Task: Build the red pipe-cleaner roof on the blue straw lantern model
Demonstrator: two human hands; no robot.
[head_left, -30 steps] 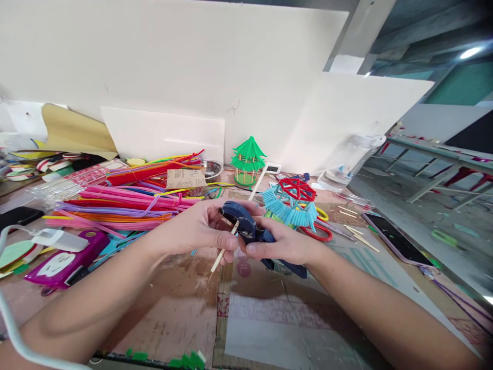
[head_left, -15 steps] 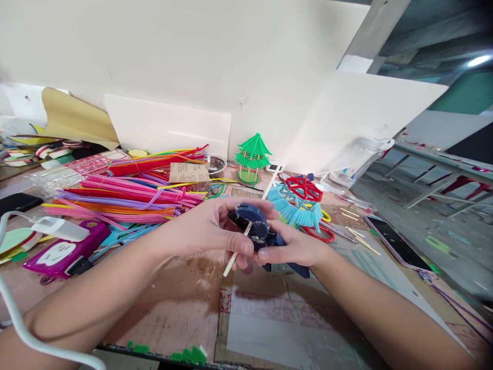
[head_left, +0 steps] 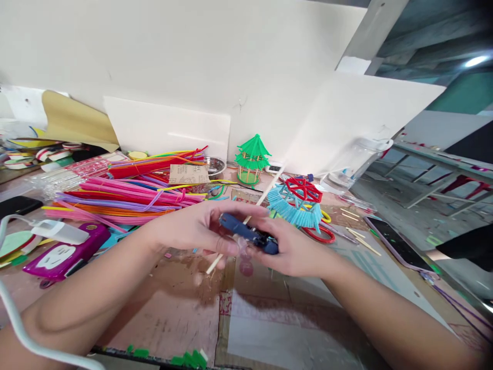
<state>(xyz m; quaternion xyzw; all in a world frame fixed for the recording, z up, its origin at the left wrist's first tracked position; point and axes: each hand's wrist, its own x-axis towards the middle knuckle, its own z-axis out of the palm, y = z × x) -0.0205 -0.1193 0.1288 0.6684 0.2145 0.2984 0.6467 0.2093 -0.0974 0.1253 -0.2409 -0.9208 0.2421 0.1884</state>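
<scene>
In my left hand (head_left: 192, 228) a long, thin wooden stick (head_left: 213, 263) is pinched between thumb and fingers, slanting from lower left to upper right. My right hand (head_left: 292, 252) is closed around a dark blue pliers-like hand tool (head_left: 239, 226). The tool lies across the stick's middle, between my hands; blur and fingers hide whether its jaws touch the stick. Just beyond my right hand sits a light-blue and red pipe-cleaner model (head_left: 292, 205). Farther back a small green pagoda model (head_left: 252, 159) stands upright.
Bundles of coloured pipe cleaners (head_left: 127, 195) lie left, behind a purple power socket (head_left: 65, 254). To the right are short stick pieces (head_left: 362, 241), a phone (head_left: 398, 244) and a clear plastic jar (head_left: 342, 167). A person's dark sleeve (head_left: 470, 246) shows at the right edge.
The blue tool has turned in my right hand, its long side now facing me. The stick's near end has moved left and slightly up. A person's sleeve has appeared at right.
</scene>
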